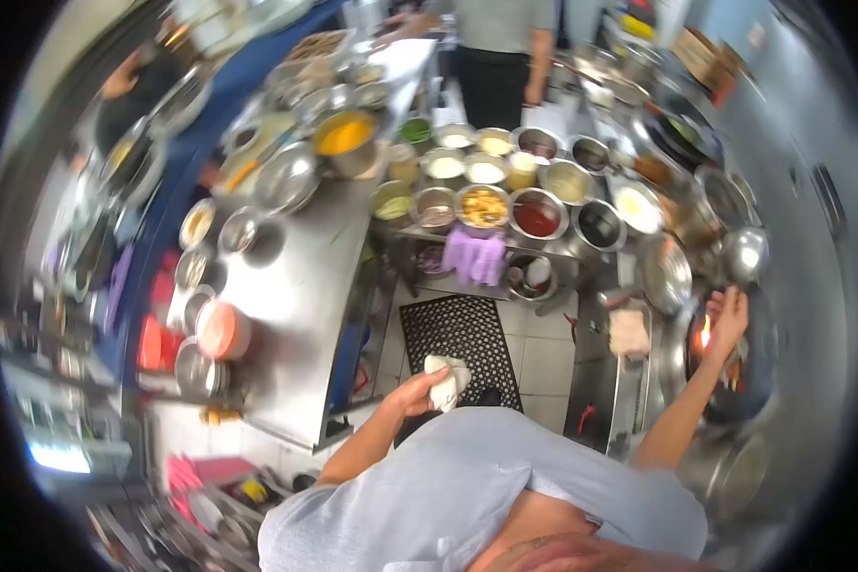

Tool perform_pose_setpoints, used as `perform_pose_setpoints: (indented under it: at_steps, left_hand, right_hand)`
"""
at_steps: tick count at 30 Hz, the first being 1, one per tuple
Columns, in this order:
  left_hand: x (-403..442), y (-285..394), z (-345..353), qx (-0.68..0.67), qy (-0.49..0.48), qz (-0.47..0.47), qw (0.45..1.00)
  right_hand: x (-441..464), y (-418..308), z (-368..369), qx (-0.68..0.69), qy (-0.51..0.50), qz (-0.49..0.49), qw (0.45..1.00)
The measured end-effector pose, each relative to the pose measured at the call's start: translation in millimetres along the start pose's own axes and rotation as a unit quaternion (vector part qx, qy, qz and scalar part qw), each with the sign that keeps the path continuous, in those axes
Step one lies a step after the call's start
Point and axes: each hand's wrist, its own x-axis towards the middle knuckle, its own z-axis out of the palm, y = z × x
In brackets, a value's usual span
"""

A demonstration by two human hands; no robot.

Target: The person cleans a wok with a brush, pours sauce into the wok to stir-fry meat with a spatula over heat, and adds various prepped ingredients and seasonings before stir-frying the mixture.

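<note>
My left hand (418, 392) is closed around a folded white cloth (447, 382), held low in front of my body above the floor mat. My right hand (727, 322) reaches out over the dark wok (745, 372) at the right, its fingers apart and slightly bent, with nothing visible in them. An orange flame (704, 333) glows by the wok's left side, and a few bits of food (734, 374) lie inside. Just beyond the fingers is a shiny metal bowl or ladle (745, 255); blur hides which.
Several metal containers of sauces and ingredients, one with red sauce (538, 215), fill the counter ahead. A steel table (291, 324) with bowls runs along the left. Another person (496, 57) stands behind the counter. A black perforated mat (460, 345) covers part of the floor.
</note>
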Motion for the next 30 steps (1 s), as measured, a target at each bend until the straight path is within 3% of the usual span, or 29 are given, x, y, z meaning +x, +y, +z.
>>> perform_pose_setpoints:
  at_steps: [1, 2, 3, 5, 7, 8, 11, 13, 16, 19, 24, 30]
  left_hand:
    - [-13.2, 7.8, 0.6, -0.005, 0.007, 0.028, 1.000]
    - [-16.8, 10.3, -7.1, 0.002, -0.013, 0.078, 0.997]
    - [-19.7, 14.6, -16.5, 0.012, -0.028, 0.129, 0.991]
    - [-26.3, 15.0, -39.6, -0.006, 0.025, 0.177, 0.984]
    - [-38.2, 20.6, -58.3, -0.048, 0.017, 0.224, 0.973]
    - [-55.5, 28.3, -61.1, -0.084, 0.026, 0.208, 0.974]
    - [-95.9, 32.7, -66.9, -0.112, 0.054, 0.200, 0.972]
    - [-116.5, 29.2, -81.3, -0.096, 0.081, 0.197, 0.972]
    - [-123.7, 2.1, -107.5, -0.105, 0.149, 0.200, 0.963]
    - [-129.2, -8.2, -115.8, -0.148, 0.121, 0.258, 0.947]
    - [-128.5, -6.4, -98.6, -0.190, 0.133, 0.283, 0.931]
    - [-120.5, -0.8, -95.0, -0.167, 0.124, 0.285, 0.936]
  right_hand:
    - [-20.4, -2.5, 42.2, -0.020, -0.065, -0.098, 0.993]
    - [-50.0, -14.1, 88.2, 0.002, -0.128, -0.099, 0.987]
    - [-78.4, -6.9, 136.6, 0.067, -0.196, -0.022, 0.978]
    - [-162.6, -9.1, 226.9, 0.107, -0.342, 0.038, 0.933]
    - [-234.3, 4.4, 303.6, 0.062, -0.512, 0.151, 0.843]
    - [-272.2, 9.1, 338.6, -0.008, -0.583, 0.110, 0.805]
    - [-367.4, 1.0, 426.6, -0.039, -0.708, 0.026, 0.705]
    - [-408.9, -33.1, 482.8, -0.053, -0.722, -0.124, 0.679]
    - [-453.4, -83.9, 561.5, 0.051, -0.716, -0.155, 0.678]
    - [-469.3, -128.0, 597.7, 0.071, -0.718, -0.158, 0.674]
    - [-500.4, -156.5, 579.5, 0.045, -0.774, -0.122, 0.620]
    - [-569.1, -210.1, 546.1, 0.092, -0.821, -0.198, 0.527]
